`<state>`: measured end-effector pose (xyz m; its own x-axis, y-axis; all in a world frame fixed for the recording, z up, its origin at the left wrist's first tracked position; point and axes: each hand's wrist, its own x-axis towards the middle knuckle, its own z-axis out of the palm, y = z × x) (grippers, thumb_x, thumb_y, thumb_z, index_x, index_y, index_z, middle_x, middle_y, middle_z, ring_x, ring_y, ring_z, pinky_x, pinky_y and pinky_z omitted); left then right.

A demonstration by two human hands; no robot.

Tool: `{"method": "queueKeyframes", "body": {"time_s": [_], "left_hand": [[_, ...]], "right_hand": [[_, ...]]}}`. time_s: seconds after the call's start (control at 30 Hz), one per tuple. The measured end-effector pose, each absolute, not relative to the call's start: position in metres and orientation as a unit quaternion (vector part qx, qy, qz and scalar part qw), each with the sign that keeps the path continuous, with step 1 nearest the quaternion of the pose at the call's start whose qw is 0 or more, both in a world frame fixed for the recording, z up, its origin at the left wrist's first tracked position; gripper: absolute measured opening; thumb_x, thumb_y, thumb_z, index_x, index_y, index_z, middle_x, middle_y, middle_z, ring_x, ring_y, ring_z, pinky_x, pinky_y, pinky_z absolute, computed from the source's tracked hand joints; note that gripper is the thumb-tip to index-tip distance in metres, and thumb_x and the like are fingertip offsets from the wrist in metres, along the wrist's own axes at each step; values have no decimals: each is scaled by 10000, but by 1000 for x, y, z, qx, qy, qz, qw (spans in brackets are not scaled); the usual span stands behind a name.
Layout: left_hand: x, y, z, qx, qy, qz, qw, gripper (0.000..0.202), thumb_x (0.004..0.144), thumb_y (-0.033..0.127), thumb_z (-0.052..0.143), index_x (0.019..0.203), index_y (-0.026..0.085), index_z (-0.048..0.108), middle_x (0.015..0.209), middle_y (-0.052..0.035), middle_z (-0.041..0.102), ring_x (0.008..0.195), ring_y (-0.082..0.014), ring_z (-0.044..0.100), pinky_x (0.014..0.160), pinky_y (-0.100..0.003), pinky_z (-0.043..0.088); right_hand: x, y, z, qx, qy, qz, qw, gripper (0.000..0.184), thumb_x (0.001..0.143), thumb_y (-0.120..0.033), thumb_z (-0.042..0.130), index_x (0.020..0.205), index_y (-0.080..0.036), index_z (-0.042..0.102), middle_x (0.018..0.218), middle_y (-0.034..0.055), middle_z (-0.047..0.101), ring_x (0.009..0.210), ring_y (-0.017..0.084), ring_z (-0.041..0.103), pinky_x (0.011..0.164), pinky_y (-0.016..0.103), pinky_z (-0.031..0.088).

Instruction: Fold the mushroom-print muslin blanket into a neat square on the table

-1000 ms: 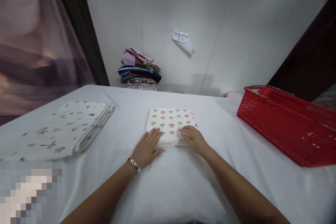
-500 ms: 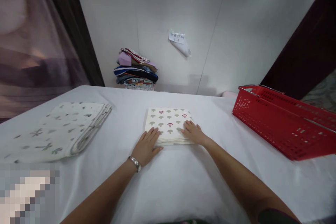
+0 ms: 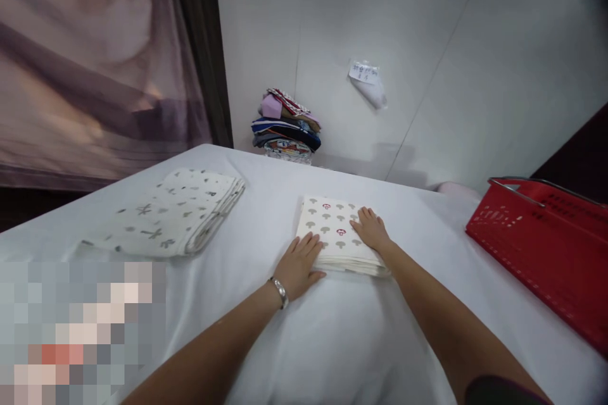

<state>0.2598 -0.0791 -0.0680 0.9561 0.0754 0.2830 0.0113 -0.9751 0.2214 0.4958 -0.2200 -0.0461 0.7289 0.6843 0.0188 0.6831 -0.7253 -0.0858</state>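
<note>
A cream cloth [image 3: 332, 247] printed with grey and red mushrooms lies folded into a neat rectangle in front of me. My left hand [image 3: 299, 264], with a silver bracelet at the wrist, rests flat on its near left corner, fingers stretched out. On the right side of the same cloth lies my right hand [image 3: 372, 229], its fingers extended over the top. Neither hand grips anything. Layered folds show along the cloth's near edge.
A larger folded white cloth [image 3: 175, 215] with grey prints lies on the white-covered table [image 3: 266, 183] at left. At right stands a red basket [image 3: 536, 247]. Behind the table is a stack of folded fabrics [image 3: 286, 130]. A labelled bag [image 3: 368, 83] hangs on the wall.
The view has turned left and tilted, so everything appears farther right. My right hand has slid up the cloth toward its far right side; my left stays at the near left corner.
</note>
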Motion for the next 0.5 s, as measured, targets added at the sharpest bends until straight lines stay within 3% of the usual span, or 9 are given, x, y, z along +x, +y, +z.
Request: {"method": "queueKeyframes", "body": {"time_s": [0.13,0.27,0.5], "left_hand": [[260,-83,-63,982,32,133,128,631,806,459,517,1347,180,352,1456,-96,299,1366,-242,178,1108,-458,174],[258,-85,-60,979,31,138,149,634,794,461,534,1338,182,367,1448,-105,313,1363,-256,187,1106,-474,168],[258,-87,-63,974,32,142,174,649,793,457,544,1348,187,344,1449,-107,309,1367,-254,175,1113,-480,147]], "right_hand": [[493,-213,-31,-930,-366,20,31,567,900,-493,264,1352,-158,338,1484,113,212,1365,258,129,1059,495,132],[486,-184,-18,-921,-384,4,67,627,904,-508,233,1405,-132,252,1501,122,150,1380,250,76,1075,483,81],[476,-148,-44,-891,-451,17,52,626,903,-533,256,1405,-160,274,1496,95,185,1378,234,104,1082,436,78]]}}
